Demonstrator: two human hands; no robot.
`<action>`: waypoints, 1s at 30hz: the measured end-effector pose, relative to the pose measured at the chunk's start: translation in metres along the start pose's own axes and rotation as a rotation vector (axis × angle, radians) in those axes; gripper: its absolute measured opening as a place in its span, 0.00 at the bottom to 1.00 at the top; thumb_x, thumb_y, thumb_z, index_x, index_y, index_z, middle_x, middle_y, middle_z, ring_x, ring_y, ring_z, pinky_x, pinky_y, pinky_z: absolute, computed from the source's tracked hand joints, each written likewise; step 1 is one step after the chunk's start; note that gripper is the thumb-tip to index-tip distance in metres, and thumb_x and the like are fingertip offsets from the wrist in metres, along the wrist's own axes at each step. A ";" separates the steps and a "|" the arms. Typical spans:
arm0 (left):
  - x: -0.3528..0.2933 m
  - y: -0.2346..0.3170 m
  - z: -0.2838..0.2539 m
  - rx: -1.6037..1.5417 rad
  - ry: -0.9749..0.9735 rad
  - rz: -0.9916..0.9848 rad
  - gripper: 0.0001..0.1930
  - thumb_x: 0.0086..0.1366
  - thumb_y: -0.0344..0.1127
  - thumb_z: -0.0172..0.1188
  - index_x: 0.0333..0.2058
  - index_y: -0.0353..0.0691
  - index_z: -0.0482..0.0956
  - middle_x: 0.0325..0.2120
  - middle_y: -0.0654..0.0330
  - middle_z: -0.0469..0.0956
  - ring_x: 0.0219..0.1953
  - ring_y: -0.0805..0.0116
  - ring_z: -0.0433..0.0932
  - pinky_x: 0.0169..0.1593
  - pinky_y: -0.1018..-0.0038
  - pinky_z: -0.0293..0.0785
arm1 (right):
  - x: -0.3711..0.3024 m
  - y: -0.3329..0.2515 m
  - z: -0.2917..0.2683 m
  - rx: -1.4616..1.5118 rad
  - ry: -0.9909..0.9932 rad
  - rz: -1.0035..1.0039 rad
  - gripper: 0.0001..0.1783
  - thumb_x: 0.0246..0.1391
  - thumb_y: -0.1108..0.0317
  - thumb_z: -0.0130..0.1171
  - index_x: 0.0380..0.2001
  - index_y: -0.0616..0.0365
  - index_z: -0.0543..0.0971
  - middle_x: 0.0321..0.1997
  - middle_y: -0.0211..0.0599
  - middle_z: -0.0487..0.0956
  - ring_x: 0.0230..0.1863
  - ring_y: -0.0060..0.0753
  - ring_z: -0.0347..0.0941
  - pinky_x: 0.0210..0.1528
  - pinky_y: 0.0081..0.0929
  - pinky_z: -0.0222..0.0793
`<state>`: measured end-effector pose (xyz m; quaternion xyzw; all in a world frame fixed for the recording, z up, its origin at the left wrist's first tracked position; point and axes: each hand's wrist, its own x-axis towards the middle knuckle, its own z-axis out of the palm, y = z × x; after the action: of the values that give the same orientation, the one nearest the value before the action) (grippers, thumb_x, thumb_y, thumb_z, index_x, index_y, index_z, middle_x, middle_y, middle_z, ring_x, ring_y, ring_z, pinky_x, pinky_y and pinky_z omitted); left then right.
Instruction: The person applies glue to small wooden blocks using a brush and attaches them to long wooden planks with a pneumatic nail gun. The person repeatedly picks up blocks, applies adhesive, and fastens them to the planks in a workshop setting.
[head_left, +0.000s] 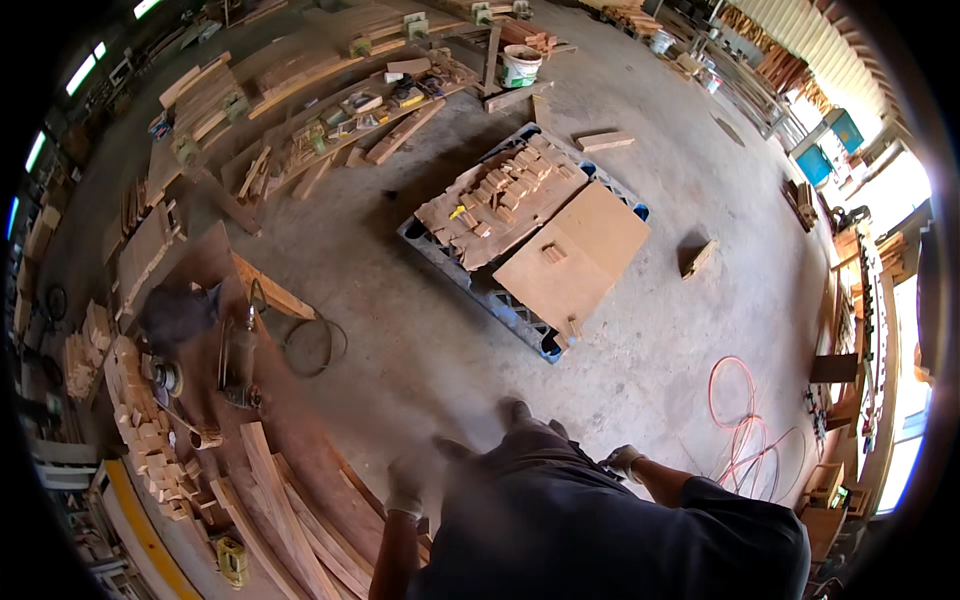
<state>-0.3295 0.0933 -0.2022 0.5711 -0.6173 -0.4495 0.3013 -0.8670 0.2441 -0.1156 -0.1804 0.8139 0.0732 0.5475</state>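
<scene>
Head view shows me a workshop floor from above. I see the left hand (405, 490) in a light glove, blurred; it hangs just beside the curved wooden planks (290, 510) on its left, and I cannot tell if it is clenched or released. I see the right hand (625, 461), also gloved, near the dark trousers; its grip I cannot tell either. Right of this hand lies a red hose (738, 420). Far ahead of both hands stands a blue pallet (520, 315) carrying boards and small wood blocks (505, 190).
</scene>
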 end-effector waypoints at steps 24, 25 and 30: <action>0.193 0.162 0.074 -0.369 -0.299 -0.671 0.10 0.76 0.36 0.61 0.43 0.35 0.86 0.32 0.61 0.84 0.32 0.75 0.82 0.39 0.76 0.82 | 0.106 -0.083 -0.099 0.425 0.075 -0.024 0.21 0.64 0.54 0.70 0.42 0.67 0.87 0.35 0.43 0.88 0.32 0.39 0.88 0.32 0.35 0.86; 0.204 0.156 0.067 -0.352 -0.313 -0.646 0.11 0.77 0.36 0.61 0.43 0.35 0.86 0.31 0.62 0.84 0.32 0.76 0.81 0.38 0.77 0.82 | 0.106 -0.100 -0.101 0.438 0.062 -0.029 0.20 0.63 0.55 0.71 0.40 0.65 0.87 0.33 0.42 0.87 0.30 0.38 0.87 0.30 0.36 0.85; 0.286 0.200 0.020 -0.255 -0.351 -0.448 0.11 0.77 0.36 0.60 0.41 0.34 0.86 0.30 0.63 0.83 0.30 0.77 0.80 0.37 0.77 0.80 | 0.079 -0.168 -0.075 0.504 0.042 0.013 0.15 0.61 0.59 0.73 0.38 0.62 0.86 0.30 0.39 0.85 0.27 0.35 0.84 0.27 0.34 0.82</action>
<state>-0.4816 -0.1931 -0.0710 0.5641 -0.4571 -0.6704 0.1528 -0.8955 0.0478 -0.1455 -0.0345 0.8188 -0.1322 0.5576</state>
